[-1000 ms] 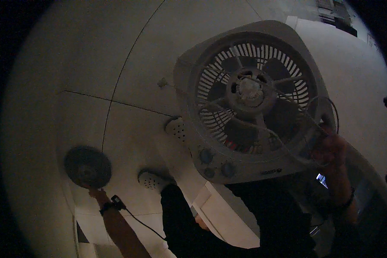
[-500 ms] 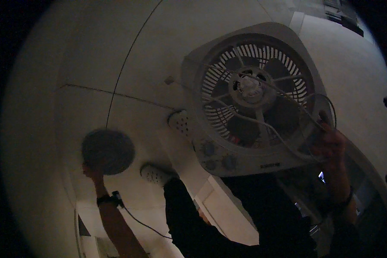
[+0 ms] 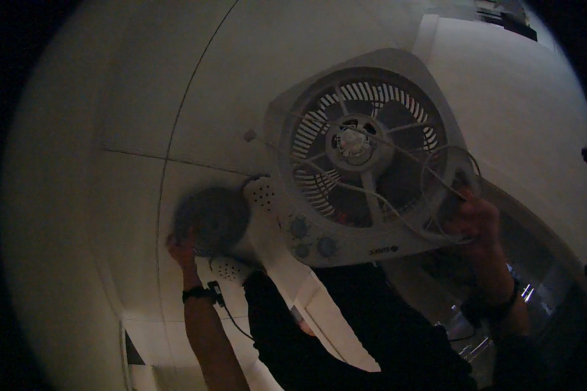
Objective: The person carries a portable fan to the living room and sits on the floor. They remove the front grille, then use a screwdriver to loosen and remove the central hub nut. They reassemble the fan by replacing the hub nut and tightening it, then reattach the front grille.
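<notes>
My left hand (image 3: 184, 249) grips the near-left rim of a round grey disc (image 3: 215, 215), which looks like a fan grille; motion blurs its detail. To the right, my right hand (image 3: 477, 218) holds the handle side of a pale box fan (image 3: 355, 143). A looped power cord (image 3: 451, 151) is gathered at the same hand and crosses the open face of the fan, where the hub and blades show. The cord's plug (image 3: 249, 135) dangles past the fan's left edge. Several round knobs (image 3: 326, 246) sit at the fan's near-left corner.
Below lies a pale tiled floor (image 3: 137, 98) with dark joint lines. My shoes (image 3: 262, 195) stand between the disc and the fan. A white panel-like surface (image 3: 502, 104) rises at the right. A pale door-like panel (image 3: 336, 313) shows between my legs.
My left hand has brought the disc rightward, nearer the fan and over my shoes. The fan, in my right hand, sits slightly further left in view.
</notes>
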A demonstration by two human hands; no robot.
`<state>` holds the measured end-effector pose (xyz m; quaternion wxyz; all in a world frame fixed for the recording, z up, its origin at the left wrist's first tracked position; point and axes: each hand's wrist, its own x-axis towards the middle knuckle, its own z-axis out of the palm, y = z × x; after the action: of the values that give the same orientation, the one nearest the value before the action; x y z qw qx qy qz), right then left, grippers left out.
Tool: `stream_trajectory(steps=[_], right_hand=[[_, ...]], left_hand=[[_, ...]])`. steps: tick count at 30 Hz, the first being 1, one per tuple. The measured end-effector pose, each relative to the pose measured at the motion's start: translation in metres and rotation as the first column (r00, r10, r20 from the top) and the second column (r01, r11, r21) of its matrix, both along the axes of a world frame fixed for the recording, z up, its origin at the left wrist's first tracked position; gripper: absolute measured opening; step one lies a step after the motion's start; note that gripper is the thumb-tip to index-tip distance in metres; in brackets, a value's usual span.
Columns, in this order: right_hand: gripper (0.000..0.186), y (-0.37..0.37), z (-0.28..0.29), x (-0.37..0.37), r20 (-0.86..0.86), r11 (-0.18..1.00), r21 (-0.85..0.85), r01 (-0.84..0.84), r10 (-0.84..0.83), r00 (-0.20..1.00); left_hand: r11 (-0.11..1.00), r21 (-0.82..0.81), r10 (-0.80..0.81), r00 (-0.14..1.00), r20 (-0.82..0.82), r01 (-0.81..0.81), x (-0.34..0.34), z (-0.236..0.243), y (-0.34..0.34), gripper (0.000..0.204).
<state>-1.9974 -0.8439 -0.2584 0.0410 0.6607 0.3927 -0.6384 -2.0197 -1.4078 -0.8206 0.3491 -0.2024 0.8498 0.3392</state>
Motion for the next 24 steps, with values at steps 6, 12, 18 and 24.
stream_trajectory(steps=[6, 12, 18, 24], right_hand=[[0.052, -0.017, -0.022, 0.055, -0.015, 0.984, 0.145, 0.104, -0.103, 0.995], [0.048, -0.04, -0.034, 0.108, -0.184, 0.983, 0.142, -0.113, 0.138, 0.973], [0.026, -0.033, -0.002, 0.084, -0.385, 0.991, 0.134, -0.026, 0.076, 0.92], [0.029, -0.033, 0.015, -0.009, -0.502, 0.932, 0.363, 0.004, 0.192, 0.843]], left_hand=[[0.991, 0.129, 0.001, 0.983, 0.186, -0.025, -0.005, 0.0, -0.017, 0.059], [0.998, 0.062, -0.03, 1.0, 0.008, 0.029, -0.079, 0.122, 0.028, 0.058], [0.918, 0.368, 0.187, 0.979, -0.077, -0.146, -0.217, 0.307, 0.073, 0.055], [0.758, 0.631, 0.281, 0.956, -0.086, -0.165, -0.327, 0.356, 0.106, 0.059]])
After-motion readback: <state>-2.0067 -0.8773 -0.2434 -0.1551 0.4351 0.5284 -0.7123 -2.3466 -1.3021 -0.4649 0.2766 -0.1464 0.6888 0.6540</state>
